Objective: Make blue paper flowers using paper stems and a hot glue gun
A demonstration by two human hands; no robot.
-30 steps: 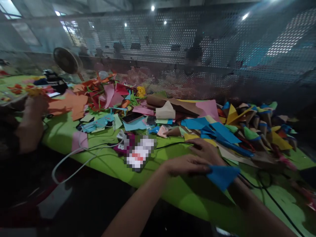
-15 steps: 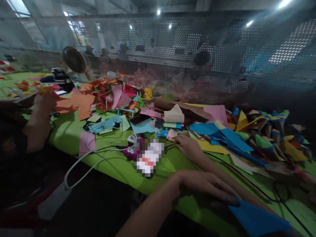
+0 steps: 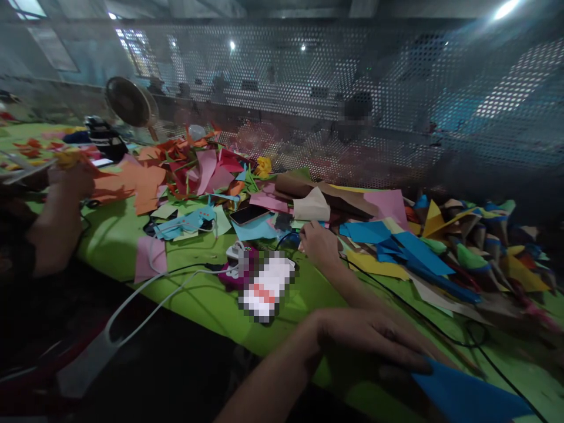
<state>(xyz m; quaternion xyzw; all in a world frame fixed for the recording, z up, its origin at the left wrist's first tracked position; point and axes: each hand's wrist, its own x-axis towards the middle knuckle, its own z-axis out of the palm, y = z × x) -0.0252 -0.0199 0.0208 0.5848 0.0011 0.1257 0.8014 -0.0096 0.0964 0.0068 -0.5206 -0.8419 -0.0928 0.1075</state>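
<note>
L hand (image 3: pixel 374 338): thumb and fingers closed on folded blue paper (image 3: pixel 469 385), which sits at lower R of view, in front of R forearm. R hand (image 3: pixel 318 242): reaches across table (image 3: pixel 207 311), fingers bent, tips at a small pinkish piece (image 3: pixel 301 242); whether closed on it, can't tell (blur). Bright blue item (image 3: pixel 288 239) just beside, partly covered by black cable (image 3: pixel 408 302).

Obstructions: L hand overlaps R forearm; black cable emerges from behind R forearm and runs to lower R. Lit phone (image 3: pixel 268 289) lies L of R forearm, nr. magenta socket block (image 3: pixel 240 270) w/ white plug (image 3: pixel 237 252); white cable (image 3: pixel 145 282) loops off table edge.

Beyond R hand: beige paper (image 3: pixel 312 205) against brown paper roll (image 3: pixel 299 185); dark-screen phone (image 3: pixel 250 214) on lt. blue paper (image 3: pixel 258 228). R side: blue strips (image 3: pixel 420 252), yellow sheet (image 3: pixel 379 265), stacked paper cones (image 3: pixel 476 258). Far L: co-worker's hand (image 3: pixel 73 176) at yellow piece (image 3: pixel 68 158), adj. orange paper (image 3: pixel 150 187). Rear: fan (image 3: pixel 127 103), perforated partition (image 3: pixel 273 76).
</note>
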